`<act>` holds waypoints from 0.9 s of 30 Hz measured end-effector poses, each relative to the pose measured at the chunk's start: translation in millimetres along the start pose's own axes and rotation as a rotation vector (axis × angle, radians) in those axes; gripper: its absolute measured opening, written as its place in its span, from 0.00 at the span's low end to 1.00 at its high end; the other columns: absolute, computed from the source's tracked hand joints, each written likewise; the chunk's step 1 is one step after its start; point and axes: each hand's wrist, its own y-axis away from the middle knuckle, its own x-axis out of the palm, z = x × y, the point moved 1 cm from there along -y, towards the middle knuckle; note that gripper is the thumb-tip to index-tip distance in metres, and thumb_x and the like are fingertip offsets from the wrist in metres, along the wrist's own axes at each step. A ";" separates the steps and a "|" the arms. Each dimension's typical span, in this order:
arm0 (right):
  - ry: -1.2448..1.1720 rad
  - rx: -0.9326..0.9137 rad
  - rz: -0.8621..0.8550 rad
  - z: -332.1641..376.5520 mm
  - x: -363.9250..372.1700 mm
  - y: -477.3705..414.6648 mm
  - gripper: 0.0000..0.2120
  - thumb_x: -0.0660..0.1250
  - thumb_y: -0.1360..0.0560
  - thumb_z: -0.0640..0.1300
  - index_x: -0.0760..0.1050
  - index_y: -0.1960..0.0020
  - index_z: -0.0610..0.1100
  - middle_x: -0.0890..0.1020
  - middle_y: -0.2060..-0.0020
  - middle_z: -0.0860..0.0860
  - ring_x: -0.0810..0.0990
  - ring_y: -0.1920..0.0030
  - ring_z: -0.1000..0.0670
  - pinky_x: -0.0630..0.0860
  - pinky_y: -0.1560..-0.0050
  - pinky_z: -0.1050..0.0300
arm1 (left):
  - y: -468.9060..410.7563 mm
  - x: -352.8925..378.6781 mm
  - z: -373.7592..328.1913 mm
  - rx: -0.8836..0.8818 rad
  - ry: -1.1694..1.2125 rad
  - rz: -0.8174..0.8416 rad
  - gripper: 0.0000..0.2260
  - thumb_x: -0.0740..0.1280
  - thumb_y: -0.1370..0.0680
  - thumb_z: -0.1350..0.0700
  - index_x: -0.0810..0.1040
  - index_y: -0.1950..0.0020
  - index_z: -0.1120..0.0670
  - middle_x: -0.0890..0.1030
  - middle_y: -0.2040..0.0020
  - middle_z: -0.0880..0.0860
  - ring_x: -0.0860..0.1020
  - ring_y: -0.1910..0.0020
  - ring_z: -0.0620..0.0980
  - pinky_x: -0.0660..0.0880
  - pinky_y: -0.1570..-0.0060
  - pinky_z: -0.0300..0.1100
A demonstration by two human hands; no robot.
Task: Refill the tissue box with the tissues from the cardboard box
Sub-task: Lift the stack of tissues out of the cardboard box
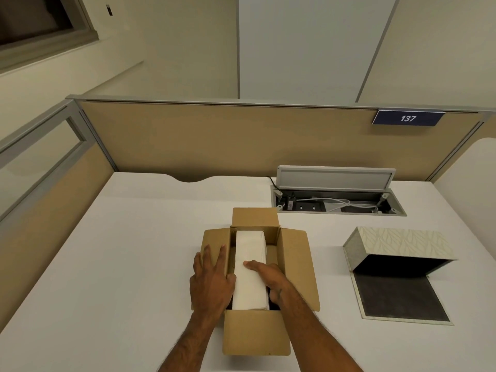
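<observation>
Stack of white tissues (251, 275) sits inside the open cardboard box (298, 267), near the middle of the white desk (128, 251). The stack runs lengthwise front to back and fills most of the box's width; a narrow dark gap shows along its right side. All four box flaps are folded outward: far flap up, left and right flaps laid flat, near flap hanging toward the person.

Left hand (212, 280) lies on the left flap, fingers spread and flat, thumb edge touching the left side of the stack. It grips nothing. Right hand (271, 280) reaches into the box on the right of the stack: thumb lies on top of the tissues, fingers curl down along the stack's right side into the gap, so the hand is clasping the stack from that side. Whether the stack is lifted off the box floor, cannot tell.

Tissue box (397, 244), pale with a leaf pattern, stands well to the right of the cardboard box, apart from it. It is open, its dark-lined bottom panel (397, 299) lying flat on the desk toward the person; the interior looks dark, contents cannot be made out.

Behind both, an open cable tray (338, 204) set into the desk holds white cables and sockets, lid raised. Tan partition (214, 138) behind carries a blue sign reading 137 (408, 118).
</observation>
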 end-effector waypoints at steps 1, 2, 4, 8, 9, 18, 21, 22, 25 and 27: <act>-0.009 -0.001 0.009 0.8 0.3 1.8 0.31 0.78 0.32 0.47 0.72 0.35 0.38 0.82 0.43 0.39 0.83 0.46 0.40 0.79 0.42 0.41 | -0.1 -0.4 0.1 0.001 -0.010 -0.007 0.32 0.56 0.23 0.40 0.48 0.21 0.45 0.50 0.20 0.55 0.51 0.22 0.60 0.72 0.36 0.55; -0.017 -0.005 0.020 1.9 0.8 3.7 0.30 0.78 0.32 0.47 0.72 0.35 0.38 0.82 0.44 0.40 0.83 0.46 0.40 0.80 0.42 0.41 | -0.2 -1.1 0.2 0.001 -0.015 -0.014 0.32 0.56 0.22 0.40 0.49 0.21 0.45 0.51 0.20 0.56 0.52 0.22 0.60 0.73 0.37 0.55; -0.024 -0.024 0.030 5.5 1.6 7.8 0.29 0.77 0.32 0.48 0.73 0.35 0.39 0.83 0.44 0.40 0.83 0.46 0.40 0.80 0.42 0.42 | -0.4 -3.7 0.2 -0.001 -0.014 -0.026 0.30 0.56 0.22 0.41 0.53 0.22 0.46 0.54 0.21 0.57 0.53 0.23 0.61 0.73 0.38 0.55; -0.061 -0.057 0.039 16.2 4.2 20.6 0.27 0.77 0.31 0.47 0.74 0.36 0.40 0.83 0.45 0.40 0.83 0.46 0.40 0.79 0.42 0.41 | -0.7 -13.5 -2.2 -0.016 0.061 -0.079 0.27 0.56 0.20 0.42 0.61 0.23 0.50 0.61 0.22 0.58 0.59 0.24 0.61 0.71 0.36 0.60; -0.072 -0.066 0.042 19.6 5.1 24.6 0.27 0.76 0.31 0.47 0.74 0.36 0.40 0.83 0.45 0.40 0.83 0.46 0.40 0.79 0.42 0.41 | -1.1 -16.3 -2.5 -0.031 0.083 -0.086 0.27 0.53 0.20 0.41 0.60 0.23 0.50 0.61 0.22 0.57 0.59 0.24 0.60 0.67 0.33 0.61; -0.228 -0.198 0.057 68.1 6.1 78.0 0.25 0.75 0.30 0.46 0.72 0.36 0.41 0.83 0.45 0.41 0.83 0.46 0.40 0.79 0.43 0.40 | -1.6 -84.1 -18.1 -0.310 0.922 0.039 0.39 0.44 0.29 0.29 0.62 0.26 0.50 0.66 0.25 0.55 0.66 0.28 0.59 0.59 0.27 0.61; -0.296 -0.249 0.073 89.3 2.3 100.8 0.23 0.74 0.29 0.47 0.73 0.37 0.42 0.84 0.47 0.41 0.84 0.49 0.40 0.82 0.51 0.44 | 16.4 -106.1 -36.5 -0.346 1.294 0.133 0.41 0.48 0.32 0.26 0.60 0.24 0.47 0.67 0.25 0.54 0.68 0.29 0.58 0.63 0.29 0.60; -0.316 -0.269 0.073 96.2 -0.2 107.9 0.23 0.74 0.29 0.47 0.74 0.37 0.42 0.84 0.47 0.41 0.84 0.49 0.40 0.81 0.49 0.43 | 22.5 -112.7 -43.4 -0.355 1.390 0.157 0.42 0.49 0.33 0.25 0.63 0.26 0.46 0.70 0.27 0.54 0.70 0.31 0.57 0.66 0.32 0.59; -0.377 -0.344 0.067 113.2 -10.3 127.9 0.22 0.74 0.29 0.47 0.74 0.38 0.42 0.84 0.47 0.42 0.83 0.46 0.40 0.79 0.42 0.40 | 39.4 -132.6 -65.9 -0.308 1.567 0.192 0.38 0.51 0.33 0.24 0.74 0.36 0.47 0.79 0.37 0.54 0.77 0.40 0.55 0.71 0.38 0.54; -0.413 -0.381 0.042 120.5 -19.3 141.1 0.21 0.74 0.29 0.48 0.75 0.39 0.43 0.85 0.48 0.43 0.83 0.48 0.41 0.80 0.46 0.43 | 48.4 -142.4 -83.3 -0.266 1.683 0.207 0.38 0.53 0.32 0.24 0.75 0.35 0.48 0.81 0.39 0.55 0.79 0.41 0.56 0.74 0.38 0.54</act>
